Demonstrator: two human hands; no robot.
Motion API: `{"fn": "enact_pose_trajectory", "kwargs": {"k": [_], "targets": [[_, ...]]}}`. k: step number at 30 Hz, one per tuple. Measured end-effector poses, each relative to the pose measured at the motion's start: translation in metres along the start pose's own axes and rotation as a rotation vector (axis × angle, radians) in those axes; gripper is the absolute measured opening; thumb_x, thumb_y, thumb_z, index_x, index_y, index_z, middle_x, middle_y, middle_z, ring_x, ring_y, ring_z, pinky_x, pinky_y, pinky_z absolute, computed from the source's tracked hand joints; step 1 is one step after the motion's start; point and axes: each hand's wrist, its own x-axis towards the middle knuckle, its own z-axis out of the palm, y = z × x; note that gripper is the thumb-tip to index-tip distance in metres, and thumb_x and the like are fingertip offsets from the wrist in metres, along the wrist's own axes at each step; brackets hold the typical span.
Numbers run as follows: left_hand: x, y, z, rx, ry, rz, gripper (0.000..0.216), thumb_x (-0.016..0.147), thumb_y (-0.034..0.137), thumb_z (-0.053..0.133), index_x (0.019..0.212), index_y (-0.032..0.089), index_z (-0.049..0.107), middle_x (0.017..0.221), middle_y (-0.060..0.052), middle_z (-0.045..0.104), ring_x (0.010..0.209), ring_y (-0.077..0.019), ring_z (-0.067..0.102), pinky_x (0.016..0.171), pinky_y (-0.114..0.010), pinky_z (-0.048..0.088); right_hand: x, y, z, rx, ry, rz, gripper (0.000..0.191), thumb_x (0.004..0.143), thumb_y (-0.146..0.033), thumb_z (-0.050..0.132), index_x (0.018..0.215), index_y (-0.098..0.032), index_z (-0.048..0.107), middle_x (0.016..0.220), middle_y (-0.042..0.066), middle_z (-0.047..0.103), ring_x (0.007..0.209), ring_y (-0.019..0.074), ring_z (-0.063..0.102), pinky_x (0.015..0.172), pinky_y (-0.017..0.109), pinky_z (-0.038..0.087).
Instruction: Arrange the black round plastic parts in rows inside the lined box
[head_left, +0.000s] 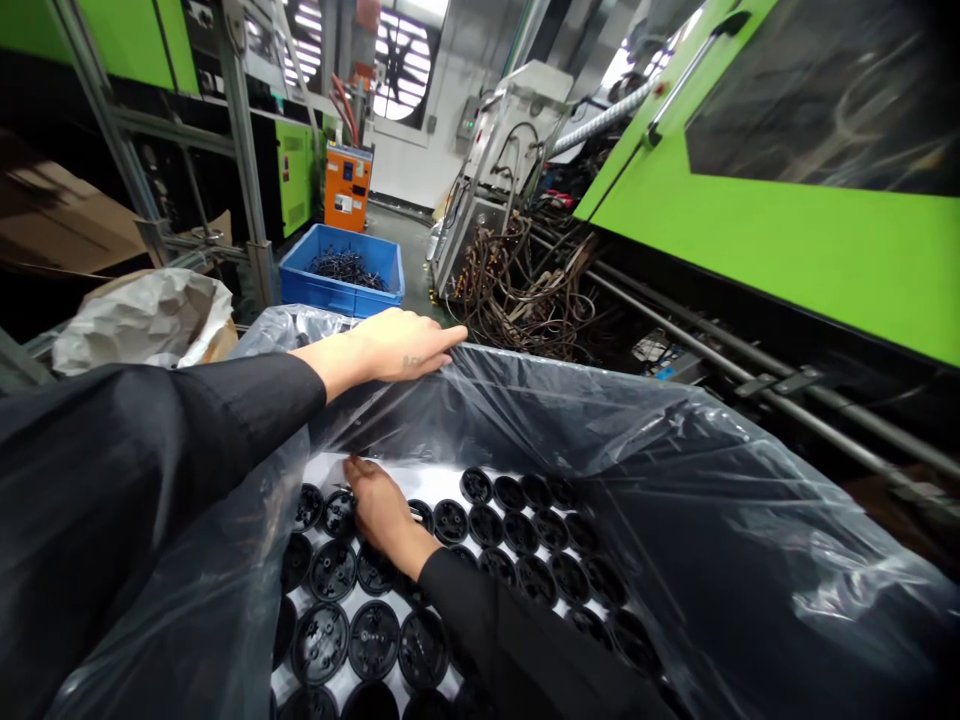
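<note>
Head view: left hand point(394, 345) flat on bag rim point(525, 362); right hand point(379, 510) grip open on discs point(517, 540).

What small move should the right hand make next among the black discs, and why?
Probably nudge the disc under the right hand level into its row. The black discs lie in neat rows on the white sheet, while the left hand holds the plastic liner back.

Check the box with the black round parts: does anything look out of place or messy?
Mostly orderly: the black round plastic discs lie in neat rows inside the clear plastic liner bag. The top-left corner beside the right hand is unfilled. The left hand rests on the bag's rim.
</note>
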Motion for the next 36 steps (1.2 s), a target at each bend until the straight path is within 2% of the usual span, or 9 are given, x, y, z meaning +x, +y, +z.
{"fn": "enact_pose_trajectory", "kwargs": {"k": [5,14,20,29,36], "targets": [[0.000,0.001,-0.001,0.007,-0.014,0.000,0.034,0.099,0.040,0.039,0.120,0.017,0.052,0.093,-0.006,0.069,0.070,-0.0190,0.066,0.061,-0.034,0.052,0.003,-0.004,0.002,-0.043,-0.057,-0.025,0.038,0.096,-0.020,0.063,0.132,-0.016,0.053,0.138,0.011,0.053,0.124,0.0288,0.053,0.102,0.051,0.048],[-0.001,-0.001,-0.003,0.000,-0.022,0.022,0.034,0.096,0.040,0.044,0.120,0.017,0.051,0.096,-0.007,0.069,0.073,-0.0204,0.067,0.061,-0.035,0.052,0.014,-0.013,0.002,-0.159,-0.029,0.043,0.036,0.097,-0.020,0.061,0.132,-0.017,0.052,0.115,0.007,0.065,0.100,0.0222,0.066,0.084,0.041,0.058],[-0.001,-0.002,-0.002,-0.008,-0.024,0.043,0.037,0.093,0.040,0.050,0.123,0.017,0.049,0.101,-0.008,0.069,0.077,-0.0218,0.068,0.062,-0.035,0.053,0.029,-0.025,0.002,-0.246,-0.014,0.132,0.038,0.095,-0.025,0.064,0.131,-0.018,0.053,0.124,0.009,0.059,0.107,0.0253,0.062,0.087,0.044,0.056],[-0.002,-0.004,-0.002,-0.021,-0.043,0.054,0.035,0.093,0.039,0.049,0.121,0.018,0.049,0.101,-0.008,0.069,0.079,-0.0231,0.068,0.062,-0.035,0.052,0.029,-0.034,0.001,-0.220,-0.002,0.083,0.040,0.097,-0.027,0.061,0.134,-0.019,0.049,0.119,0.008,0.060,0.102,0.0238,0.062,0.083,0.042,0.057],[-0.003,-0.004,-0.002,-0.019,-0.051,0.057,0.036,0.093,0.040,0.047,0.121,0.018,0.048,0.102,-0.009,0.070,0.083,-0.0255,0.069,0.064,-0.037,0.052,0.044,-0.024,0.007,-0.182,-0.131,0.083,0.043,0.094,-0.030,0.066,0.133,-0.022,0.051,0.124,0.008,0.058,0.103,0.0248,0.062,0.083,0.043,0.057]]}}
